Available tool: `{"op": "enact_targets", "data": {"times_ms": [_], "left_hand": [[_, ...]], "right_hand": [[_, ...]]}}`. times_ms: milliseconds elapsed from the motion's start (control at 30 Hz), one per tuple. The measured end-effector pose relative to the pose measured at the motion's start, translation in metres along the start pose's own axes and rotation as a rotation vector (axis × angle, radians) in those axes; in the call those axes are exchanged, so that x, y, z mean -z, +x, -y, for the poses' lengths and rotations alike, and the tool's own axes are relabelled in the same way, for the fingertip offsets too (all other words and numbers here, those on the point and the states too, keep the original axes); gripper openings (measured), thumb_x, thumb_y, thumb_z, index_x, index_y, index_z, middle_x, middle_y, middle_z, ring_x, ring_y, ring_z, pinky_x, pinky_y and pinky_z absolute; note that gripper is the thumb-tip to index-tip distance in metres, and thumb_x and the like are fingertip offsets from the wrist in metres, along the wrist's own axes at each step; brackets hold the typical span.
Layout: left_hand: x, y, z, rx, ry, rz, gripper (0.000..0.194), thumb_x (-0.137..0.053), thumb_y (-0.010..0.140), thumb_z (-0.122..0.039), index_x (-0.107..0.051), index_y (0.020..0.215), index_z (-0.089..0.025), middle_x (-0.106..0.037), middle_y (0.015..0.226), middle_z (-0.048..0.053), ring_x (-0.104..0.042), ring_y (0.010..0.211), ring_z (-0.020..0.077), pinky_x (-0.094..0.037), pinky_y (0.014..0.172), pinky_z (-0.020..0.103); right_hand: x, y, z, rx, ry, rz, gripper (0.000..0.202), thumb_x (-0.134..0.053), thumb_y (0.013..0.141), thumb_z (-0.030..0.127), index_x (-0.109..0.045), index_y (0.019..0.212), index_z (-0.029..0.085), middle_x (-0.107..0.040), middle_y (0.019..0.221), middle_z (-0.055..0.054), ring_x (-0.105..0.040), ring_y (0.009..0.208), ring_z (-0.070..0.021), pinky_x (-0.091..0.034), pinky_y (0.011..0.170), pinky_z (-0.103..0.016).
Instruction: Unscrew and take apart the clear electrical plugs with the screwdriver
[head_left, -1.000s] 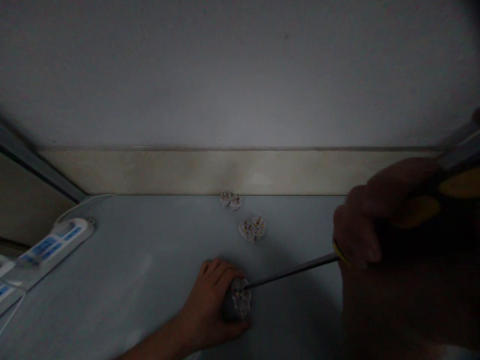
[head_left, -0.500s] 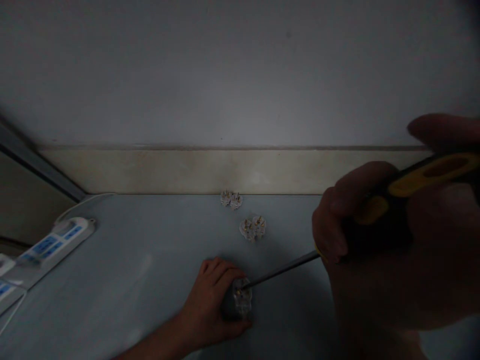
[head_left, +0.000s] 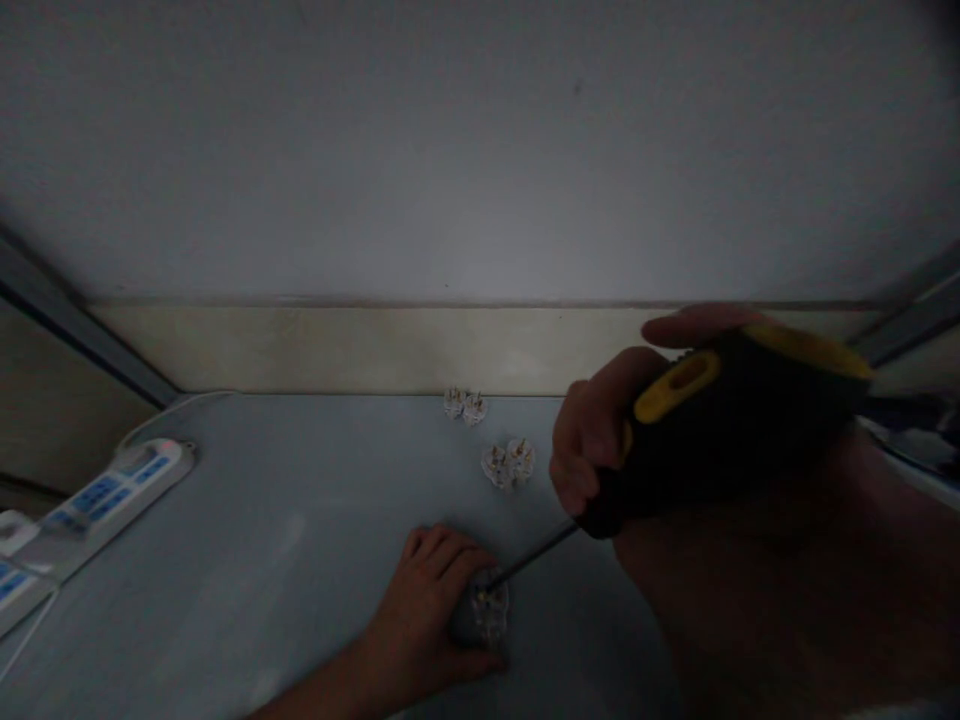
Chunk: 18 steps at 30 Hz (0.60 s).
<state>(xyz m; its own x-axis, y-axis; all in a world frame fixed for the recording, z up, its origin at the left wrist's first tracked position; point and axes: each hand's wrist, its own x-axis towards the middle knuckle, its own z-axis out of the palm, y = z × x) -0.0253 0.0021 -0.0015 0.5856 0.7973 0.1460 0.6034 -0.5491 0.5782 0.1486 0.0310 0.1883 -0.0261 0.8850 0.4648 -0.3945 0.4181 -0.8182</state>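
Note:
Low in the middle, my left hand (head_left: 424, 610) grips a clear plastic plug piece (head_left: 492, 615) with small brass-coloured metal parts, fingers above it and thumb below. My right hand (head_left: 720, 560) is wrapped round the black and yellow handle of a screwdriver (head_left: 675, 430). Its thin shaft slants down to the left, and the tip meets the upper part of the plug piece; whether it sits on a screw is too dark to tell. Farther back lie two pairs of similar clear pieces with upright pins, one pair (head_left: 508, 463) nearer and one pair (head_left: 465, 405) by the wall.
A white power strip (head_left: 112, 500) with blue sockets lies at the left of the grey tabletop (head_left: 262, 540), its cord running to the back. A beige strip (head_left: 360, 350) edges the wall behind. At the far right are dark, blurred items (head_left: 915, 430).
My right hand and the screwdriver handle have moved left, and the shaft stands steeper. The tip remains at the plug piece, which my left hand still grips. The view has shifted slightly.

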Motion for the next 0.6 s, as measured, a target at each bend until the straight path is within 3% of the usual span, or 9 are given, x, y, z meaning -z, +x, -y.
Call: {"op": "enact_targets", "data": {"times_ms": [133,200,300,467,533,600], "left_hand": [[0.003,0.002,-0.002,0.013,0.008,0.011,0.071,-0.090,0.056,-0.039,-0.059,0.117,-0.021,-0.068,0.115,0.011,-0.060,0.102,0.0342,-0.041,0.088,0.047],[0.005,0.003,-0.004,0.026,0.007,0.025,0.072,-0.091,0.055,-0.039,-0.060,0.118,-0.022,-0.068,0.115,0.011,-0.060,0.102,0.0346,-0.041,0.089,0.048],[0.007,0.003,-0.005,0.033,0.007,0.041,0.073,-0.092,0.054,-0.039,-0.059,0.118,-0.021,-0.068,0.115,0.011,-0.060,0.103,0.0350,-0.042,0.089,0.049],[0.006,0.000,-0.002,-0.003,0.005,0.009,0.075,-0.093,0.054,-0.037,-0.059,0.118,-0.018,-0.068,0.115,0.012,-0.060,0.102,0.0346,-0.041,0.089,0.049],[0.005,0.000,-0.002,0.001,0.003,0.004,0.076,-0.094,0.052,-0.034,-0.059,0.118,-0.018,-0.068,0.114,0.012,-0.060,0.102,0.0348,-0.042,0.089,0.049],[0.005,0.000,-0.002,0.010,0.008,0.014,0.076,-0.095,0.050,-0.032,-0.060,0.116,-0.018,-0.069,0.113,0.012,-0.060,0.101,0.0348,-0.042,0.087,0.049]], "right_hand": [[0.008,0.002,-0.002,0.044,0.023,0.061,0.023,-0.075,0.080,0.033,-0.061,0.097,0.026,-0.066,0.098,-0.002,-0.068,0.084,-0.0194,-0.061,0.067,-0.035],[0.012,0.000,-0.006,0.052,0.087,0.092,0.031,-0.079,0.076,0.025,-0.057,0.098,0.029,-0.066,0.094,0.001,-0.067,0.069,-0.0135,-0.057,0.054,-0.025],[0.019,0.000,-0.009,0.009,0.205,0.134,0.032,-0.079,0.076,0.025,-0.057,0.098,0.031,-0.058,0.070,0.007,-0.048,0.042,-0.0040,-0.042,0.038,-0.015],[0.024,0.007,-0.001,-0.139,0.172,0.187,0.025,-0.067,0.083,0.048,-0.066,0.098,0.028,-0.056,0.070,0.000,-0.057,0.059,-0.0143,-0.053,0.050,-0.029],[0.023,0.010,0.005,-0.136,0.112,0.180,0.021,-0.071,0.081,0.045,-0.068,0.094,0.028,-0.060,0.077,-0.001,-0.062,0.071,-0.0172,-0.058,0.060,-0.033],[0.023,0.011,0.006,-0.097,0.076,0.183,0.021,-0.078,0.076,0.036,-0.066,0.092,0.029,-0.063,0.090,-0.001,-0.065,0.075,-0.0166,-0.059,0.061,-0.032]]}}
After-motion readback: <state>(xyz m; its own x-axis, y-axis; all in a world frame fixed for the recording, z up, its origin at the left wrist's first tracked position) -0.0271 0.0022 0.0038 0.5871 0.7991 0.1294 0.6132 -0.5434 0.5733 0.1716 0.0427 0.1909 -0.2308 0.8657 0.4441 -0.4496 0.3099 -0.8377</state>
